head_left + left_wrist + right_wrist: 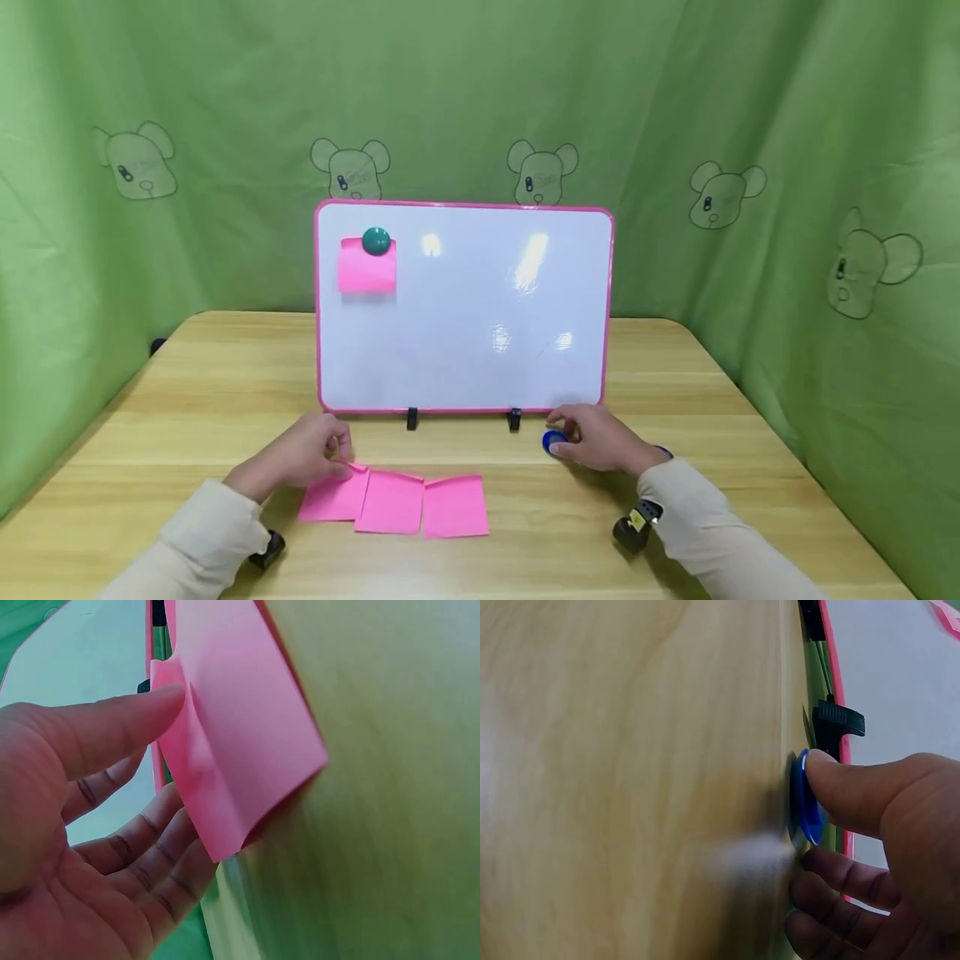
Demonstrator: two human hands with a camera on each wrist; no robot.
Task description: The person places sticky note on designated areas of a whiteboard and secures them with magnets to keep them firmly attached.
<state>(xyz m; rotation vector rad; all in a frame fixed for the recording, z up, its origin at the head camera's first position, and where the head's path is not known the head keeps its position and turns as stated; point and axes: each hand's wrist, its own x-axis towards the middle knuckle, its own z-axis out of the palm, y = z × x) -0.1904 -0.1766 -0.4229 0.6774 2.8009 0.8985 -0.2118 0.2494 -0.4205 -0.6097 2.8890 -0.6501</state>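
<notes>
The leftmost square pink paper note (328,502) lies at the near left of the pale wooden table (555,558), its bent-up edge running roughly left to right along its far side. The left hand (307,454) is clearly nearer to it and pinches that edge, thumb on one face and fingers behind. Just to the right lie the middle pink note (390,502) and the right pink note (456,507), side by side.

Farther right and a little farther back is the round blue disc (550,442), near the board's lower right corner. The right hand (600,437) has its thumb on it, with the fingers bent close by; I cannot tell whether they grip it.

The pink-rimmed whiteboard (465,333) stands beyond both hands, so its face lies far and to the right of the pinched edge. At its upper left hangs a fourth pink note (367,275) beneath a domed green magnet (376,241).
</notes>
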